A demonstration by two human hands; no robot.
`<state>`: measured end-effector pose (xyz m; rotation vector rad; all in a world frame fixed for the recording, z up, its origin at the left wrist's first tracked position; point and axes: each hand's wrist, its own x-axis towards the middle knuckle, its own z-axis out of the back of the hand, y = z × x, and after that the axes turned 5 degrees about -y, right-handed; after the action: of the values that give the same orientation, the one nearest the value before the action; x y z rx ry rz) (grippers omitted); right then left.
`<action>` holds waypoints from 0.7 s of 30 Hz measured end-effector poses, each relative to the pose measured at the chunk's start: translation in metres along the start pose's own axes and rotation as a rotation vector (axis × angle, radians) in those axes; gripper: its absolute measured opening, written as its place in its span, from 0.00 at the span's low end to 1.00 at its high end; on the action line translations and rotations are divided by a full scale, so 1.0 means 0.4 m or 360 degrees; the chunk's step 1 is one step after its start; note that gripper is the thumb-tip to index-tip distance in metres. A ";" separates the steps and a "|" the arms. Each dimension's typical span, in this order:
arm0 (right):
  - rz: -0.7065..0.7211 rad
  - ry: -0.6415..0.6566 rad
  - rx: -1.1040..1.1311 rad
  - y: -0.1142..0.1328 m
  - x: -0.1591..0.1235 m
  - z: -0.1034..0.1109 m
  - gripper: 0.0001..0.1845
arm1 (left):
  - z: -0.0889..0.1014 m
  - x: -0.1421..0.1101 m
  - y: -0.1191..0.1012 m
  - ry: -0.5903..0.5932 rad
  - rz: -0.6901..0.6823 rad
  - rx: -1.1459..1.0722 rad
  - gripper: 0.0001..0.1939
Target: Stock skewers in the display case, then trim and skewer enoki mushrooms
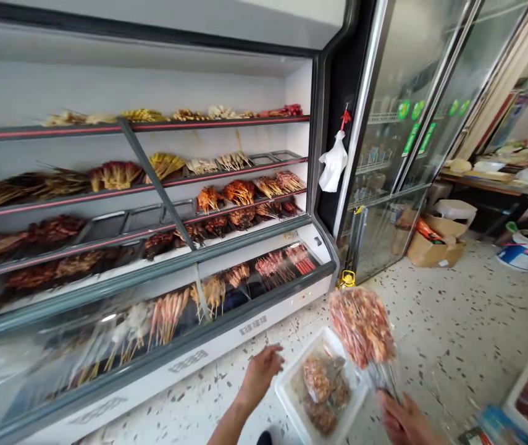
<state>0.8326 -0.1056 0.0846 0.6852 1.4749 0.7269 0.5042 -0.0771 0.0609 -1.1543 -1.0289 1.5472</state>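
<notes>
1. Head view: the right hand [398, 414] is closed round the sticks [381, 376] of a wrapped meat bundle [363, 324], probably because the bare sticks make a natural handle and keep the fingers off the meat.
2. That bundle is raised with its meat end pointing away from the person, beside the far right corner of the white tub [286, 384]; clear plastic seems to cover it, likely to hold the pieces together.
3. The left hand [264, 364] has loosely curled fingers and nothing visible in its grasp; it hangs just beside the tub's left rim, and I cannot tell whether it touches.
4. The tub sits on the speckled floor [453, 315] near the display case [222, 343], perhaps for easy reach.
5. Counts: one bundle held; about three meat packs [318, 378] in the tub, partly overlapping; the sticks are too blurred to count.
6. Around them: three red-edged shelves, one hanging white bag [333, 164], one cardboard box [435, 250], one bucket [525, 256], one second tub [518, 386].
</notes>
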 end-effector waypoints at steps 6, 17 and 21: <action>0.0194 0.0076 -0.0013 0.131 -0.114 0.071 0.32 | -0.024 -0.063 -0.227 -0.0115 -0.0134 -0.0145 0.22; 0.0236 0.0019 0.0181 0.124 -0.168 0.081 0.28 | 0.142 -0.203 -0.017 -0.0358 0.0668 -0.0238 0.39; 0.0191 -0.0044 0.0239 0.114 -0.168 0.060 0.28 | 0.198 -0.233 0.028 -0.0335 0.0777 -0.0171 0.40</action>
<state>0.8580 -0.1293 0.1618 0.9017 1.4827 0.6994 0.4381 -0.1774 0.0859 -1.4126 -1.0240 2.0509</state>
